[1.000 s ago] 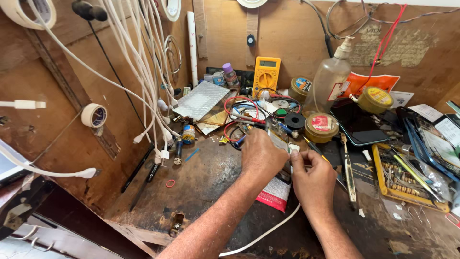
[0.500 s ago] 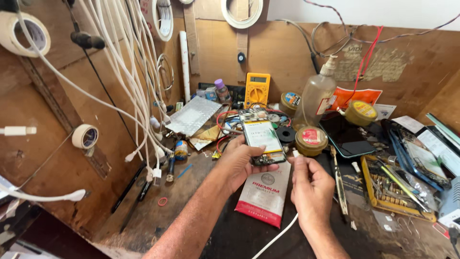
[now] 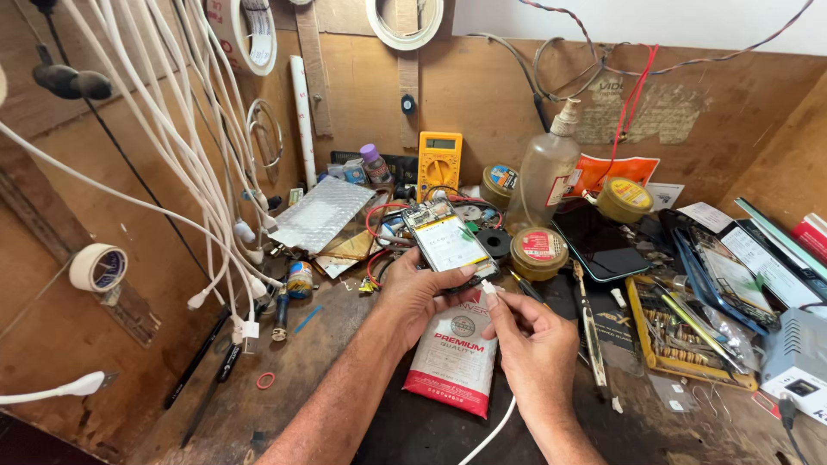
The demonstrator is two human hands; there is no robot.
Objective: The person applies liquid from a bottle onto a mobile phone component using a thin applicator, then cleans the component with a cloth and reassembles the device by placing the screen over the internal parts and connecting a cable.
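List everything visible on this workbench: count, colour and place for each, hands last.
opened phone with exposed battery: one, white-yellow, held mid-bench
white cable plug: one, at phone's lower end
red-white pouch: one, under hands
yellow multimeter: one, back wall
clear plastic bottle: one, back centre
round tins: three, yellow-lidded, near bottle
dark phone: one, right of tins
hanging white cables: many, left
left hand: grips phone
right hand: pinches plug
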